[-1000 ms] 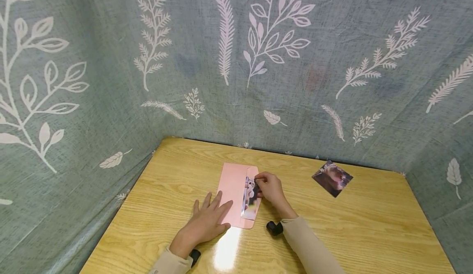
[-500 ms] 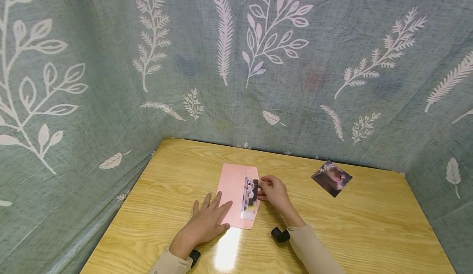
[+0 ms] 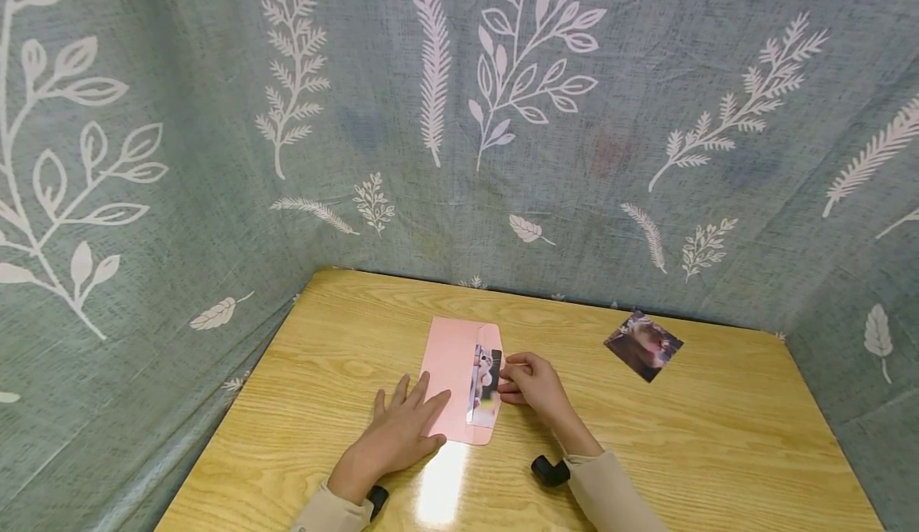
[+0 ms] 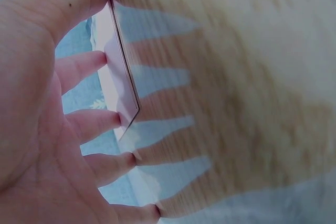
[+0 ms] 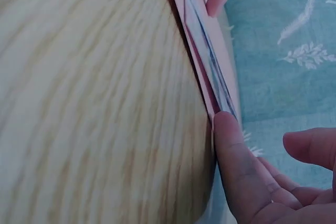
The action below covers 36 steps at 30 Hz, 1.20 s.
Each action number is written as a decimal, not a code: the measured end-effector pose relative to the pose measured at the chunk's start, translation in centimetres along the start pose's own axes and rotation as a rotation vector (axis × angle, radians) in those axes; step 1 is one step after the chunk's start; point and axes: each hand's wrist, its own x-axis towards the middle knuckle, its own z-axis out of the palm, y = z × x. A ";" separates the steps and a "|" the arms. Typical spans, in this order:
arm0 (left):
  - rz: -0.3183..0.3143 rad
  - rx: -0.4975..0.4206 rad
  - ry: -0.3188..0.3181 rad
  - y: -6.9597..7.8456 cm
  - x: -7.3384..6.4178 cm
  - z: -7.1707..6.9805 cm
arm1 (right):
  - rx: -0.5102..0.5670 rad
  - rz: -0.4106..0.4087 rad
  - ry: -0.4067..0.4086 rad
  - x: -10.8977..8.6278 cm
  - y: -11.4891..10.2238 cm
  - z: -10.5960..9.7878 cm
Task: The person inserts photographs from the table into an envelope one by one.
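Note:
A pink envelope point(image 3: 443, 356) lies on the table, its flap point(image 3: 491, 332) folded out to the right. A photo of a kitten point(image 3: 485, 384) pokes out at the envelope's mouth; its left part seems tucked inside. My left hand point(image 3: 398, 428) rests spread on the envelope's lower left, with some fingertips on the table. At the photo's right edge is my right hand point(image 3: 538, 392). In the right wrist view, one fingertip point(image 5: 229, 127) touches the end of the photo point(image 5: 207, 51), while another digit stands apart from it.
A second photo point(image 3: 644, 346), dark with a pinkish animal, lies turned at an angle at the table's back right. The wooden table point(image 3: 718, 436) meets a grey-green leaf-print cloth point(image 3: 459, 117) behind and at the sides.
My right hand has slid down along the photo's right edge and its fingers have loosened from the photo's upper corner. The left hand has stayed in place.

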 end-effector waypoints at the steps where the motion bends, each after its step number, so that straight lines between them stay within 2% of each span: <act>1: 0.000 -0.003 -0.001 0.0 0.0 0.0 | 0.009 0.002 -0.005 0.0 0.0 0.0; 20: -0.013 -0.003 -0.013 0.3 -0.1 -0.4 | 0.029 -0.013 -0.018 -0.1 -0.2 1.1; 27: -0.011 -0.008 -0.011 0.1 0.1 -0.3 | 0.018 -0.012 -0.041 -0.8 -1.5 1.8; 29: -0.008 -0.011 -0.007 0.0 0.0 -0.2 | 0.018 -0.014 -0.028 -0.4 -0.9 1.9; 36: -0.004 -0.020 -0.006 0.0 0.0 -0.1 | 0.013 -0.020 -0.014 -0.2 -0.6 2.3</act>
